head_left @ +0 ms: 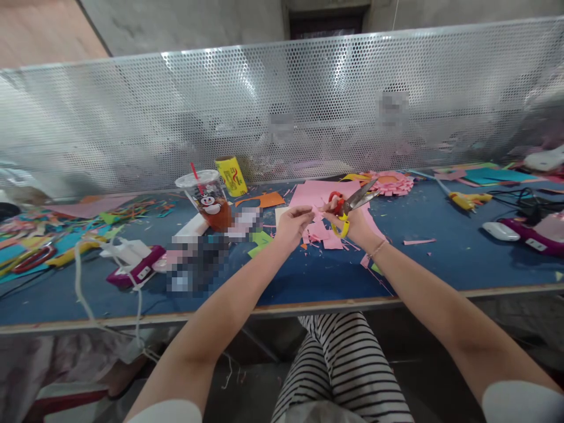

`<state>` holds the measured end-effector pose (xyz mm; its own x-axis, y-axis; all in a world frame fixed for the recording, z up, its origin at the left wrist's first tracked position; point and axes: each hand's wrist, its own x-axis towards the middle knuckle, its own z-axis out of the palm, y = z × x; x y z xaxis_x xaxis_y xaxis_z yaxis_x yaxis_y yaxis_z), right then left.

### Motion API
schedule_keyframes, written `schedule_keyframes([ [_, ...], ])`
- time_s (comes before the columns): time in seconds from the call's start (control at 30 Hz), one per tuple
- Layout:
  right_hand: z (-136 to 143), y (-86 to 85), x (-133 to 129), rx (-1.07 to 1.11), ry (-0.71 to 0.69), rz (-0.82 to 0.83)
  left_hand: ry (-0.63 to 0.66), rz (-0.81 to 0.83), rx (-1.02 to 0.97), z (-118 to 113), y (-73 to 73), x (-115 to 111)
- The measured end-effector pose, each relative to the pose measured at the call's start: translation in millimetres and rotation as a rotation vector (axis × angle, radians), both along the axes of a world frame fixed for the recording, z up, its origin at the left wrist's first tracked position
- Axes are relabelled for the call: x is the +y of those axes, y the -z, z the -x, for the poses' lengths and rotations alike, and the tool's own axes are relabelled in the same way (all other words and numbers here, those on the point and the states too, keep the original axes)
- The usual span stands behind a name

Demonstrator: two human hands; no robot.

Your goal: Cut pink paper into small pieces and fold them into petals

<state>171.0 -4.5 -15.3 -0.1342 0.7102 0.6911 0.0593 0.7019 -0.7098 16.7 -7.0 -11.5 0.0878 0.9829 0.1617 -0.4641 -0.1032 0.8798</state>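
Note:
Over the blue table, my left hand [294, 225] pinches a small piece of pink paper [316, 214] between its fingertips. My right hand [348, 222] is close beside it, its fingers at the same pink piece. Scissors [358, 198] with red and yellow handles are held in my right hand, blades apart and pointing up and to the right. Beneath both hands lie a large pink sheet [304, 192] and several cut pink scraps [332, 239]. Green paper scraps [261, 239] lie to the left of them.
A plastic cup [211, 202] with a red straw stands left of my hands, a yellow can [232, 176] behind it. Purple power strips [136, 265], cables and glue guns [469, 201] lie on both sides. A perforated metal panel [264, 117] rises behind.

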Motion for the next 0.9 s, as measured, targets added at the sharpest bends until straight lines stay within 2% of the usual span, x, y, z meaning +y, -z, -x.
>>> schedule_keyframes([
  [0.13, -1.5, 2.8, -0.8, 0.052, -0.031, 0.075, -0.101, -0.047, -0.013, 1.9, -0.7, 2.5],
  [0.4, 0.3, -2.3, -1.8, 0.113, -0.083, 0.26, -0.106, -0.087, 0.078, 0.2, 3.0, 2.4],
  [0.63, 4.2, -4.7, -5.2, 0.104, -0.101, 0.293, 0.002, -0.029, 0.058, -1.2, 2.0, -0.5],
  [0.8, 5.5, 1.2, -2.1, 0.085, -0.109, 0.303, -0.026, -0.02, 0.116, -1.1, 0.7, -2.1],
  [0.9, 0.9, 3.4, 2.5, -0.031, -0.031, 0.26, -0.064, -0.049, 0.175, 0.3, -1.1, -3.0],
])
